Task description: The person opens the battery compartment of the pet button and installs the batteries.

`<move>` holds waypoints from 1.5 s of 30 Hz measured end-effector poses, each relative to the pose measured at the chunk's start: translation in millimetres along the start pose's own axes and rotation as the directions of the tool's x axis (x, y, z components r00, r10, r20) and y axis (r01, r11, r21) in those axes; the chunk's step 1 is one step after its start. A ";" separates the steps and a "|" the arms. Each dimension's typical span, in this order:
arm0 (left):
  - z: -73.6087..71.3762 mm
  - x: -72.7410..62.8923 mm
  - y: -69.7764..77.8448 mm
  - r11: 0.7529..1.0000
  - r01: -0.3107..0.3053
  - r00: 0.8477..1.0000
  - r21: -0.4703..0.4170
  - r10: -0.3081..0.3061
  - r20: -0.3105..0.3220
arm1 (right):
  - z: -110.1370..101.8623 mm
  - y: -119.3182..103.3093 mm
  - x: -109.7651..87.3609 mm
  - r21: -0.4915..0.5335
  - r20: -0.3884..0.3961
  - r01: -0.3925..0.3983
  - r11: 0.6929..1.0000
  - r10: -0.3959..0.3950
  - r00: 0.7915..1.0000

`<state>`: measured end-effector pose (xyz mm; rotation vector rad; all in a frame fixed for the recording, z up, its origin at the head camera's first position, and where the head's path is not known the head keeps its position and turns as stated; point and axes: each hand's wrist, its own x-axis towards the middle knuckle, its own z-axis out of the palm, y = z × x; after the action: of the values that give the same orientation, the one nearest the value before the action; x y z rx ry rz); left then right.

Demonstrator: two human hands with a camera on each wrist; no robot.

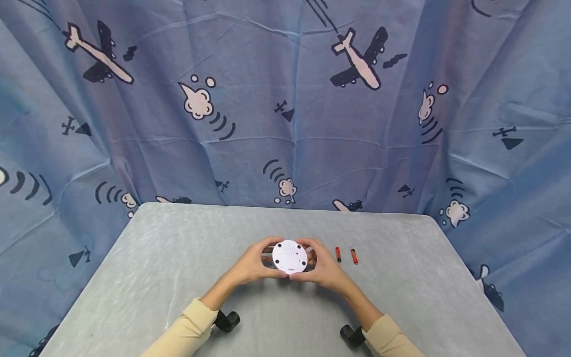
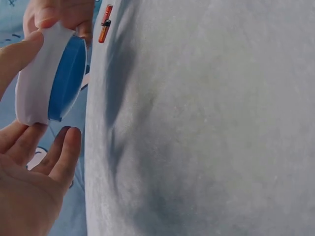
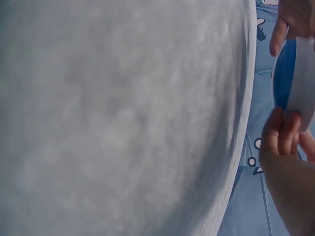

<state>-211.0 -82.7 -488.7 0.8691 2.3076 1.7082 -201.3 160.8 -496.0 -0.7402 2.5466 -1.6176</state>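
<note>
A round white device is held up above the table, its flat face with a patch of small holes and several dark round dots turned towards me in the head view. My left hand grips its left rim between thumb and fingers. On the opposite rim, my right hand holds it the same way, and the two thumbs nearly meet at the near edge. Both wrist views show a blue side on the device, facing away from the head camera. What that blue side carries cannot be made out.
Two small red-and-black batteries, one beside the other, lie right of the right hand on the grey table. A blue curtain with printed planes hangs behind the table. Black wrist mounts project below the forearms.
</note>
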 end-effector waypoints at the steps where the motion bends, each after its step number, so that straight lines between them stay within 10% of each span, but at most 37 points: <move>1: -0.5 -0.5 -0.8 1.000 0.001 1.000 0.003 -0.001 -0.001 | -0.4 1.0 -0.1 0.023 0.017 -0.008 1.000 0.007 1.000; 15: -6.3 -7.5 -10.6 0.997 0.060 0.998 0.045 -0.060 0.006 | -3.2 7.5 -1.1 0.215 0.204 -0.116 0.970 0.071 0.976; 45: -7.2 -1.7 -3.5 0.993 0.010 0.999 0.120 -0.017 0.052 | -0.5 12.9 17.6 0.119 0.174 -0.010 0.993 -0.011 0.985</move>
<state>-214.0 -90.2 -489.8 0.9060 2.3957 1.5361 -221.8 158.4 -503.1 -0.8308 2.3081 -1.6101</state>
